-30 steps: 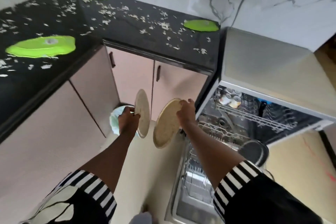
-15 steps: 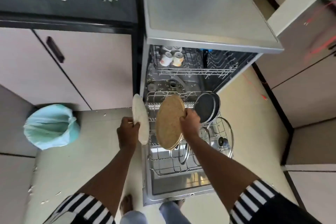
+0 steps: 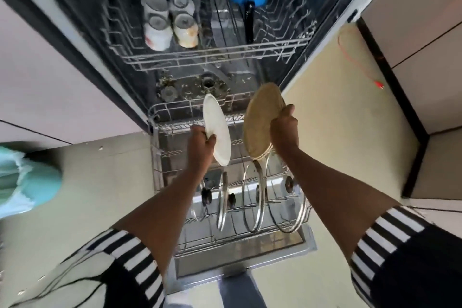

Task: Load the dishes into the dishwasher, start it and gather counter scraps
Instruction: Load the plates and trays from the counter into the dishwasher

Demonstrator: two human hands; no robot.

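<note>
A white plate (image 3: 217, 130) is gripped on edge by the left hand (image 3: 200, 144), and a tan plate (image 3: 261, 121) by the right hand (image 3: 285, 131). Both are held apart above the lower rack (image 3: 175, 122) of the open dishwasher (image 3: 82, 32), beyond the upright glass lids (image 3: 252, 197).

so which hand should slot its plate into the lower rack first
Probably left: the left hand holds the white plate over free lower rack tines; the right hand holds the tan plate just above the glass lids.
</note>
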